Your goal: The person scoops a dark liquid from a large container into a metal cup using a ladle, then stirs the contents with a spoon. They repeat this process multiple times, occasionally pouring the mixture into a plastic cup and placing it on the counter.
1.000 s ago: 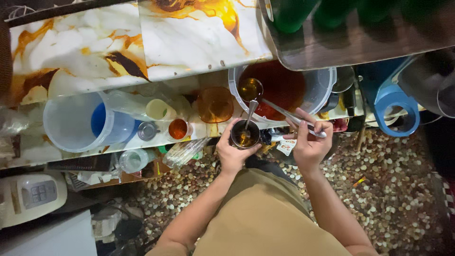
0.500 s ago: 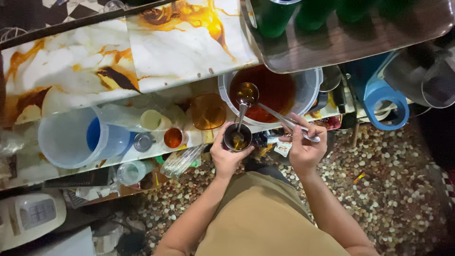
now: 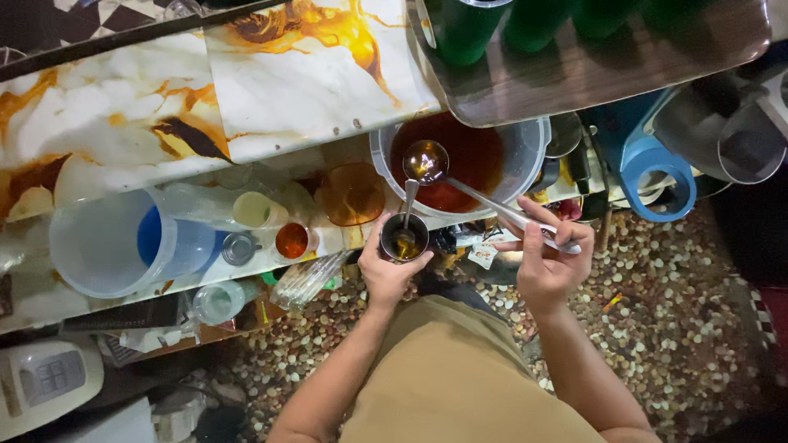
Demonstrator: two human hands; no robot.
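My left hand (image 3: 384,272) grips a small metal cup (image 3: 404,239) with amber liquid and a spoon standing in it. My right hand (image 3: 542,261) holds the long handle of a metal ladle (image 3: 427,162). The ladle's bowl, filled with brown liquid, hangs over a large clear bucket (image 3: 525,139) of dark red-brown liquid, just behind the cup.
A marble-patterned counter (image 3: 246,90) runs along the top, with a tray (image 3: 574,74) of green cups at right. A big plastic jug (image 3: 107,242), small cups (image 3: 293,240) and an orange lid (image 3: 351,194) sit on the lower shelf. Blue jug (image 3: 652,168) at right; pebbled floor below.
The ladle's bowl stays raised over the bucket; cup and hands have hardly shifted. The view has moved slightly.
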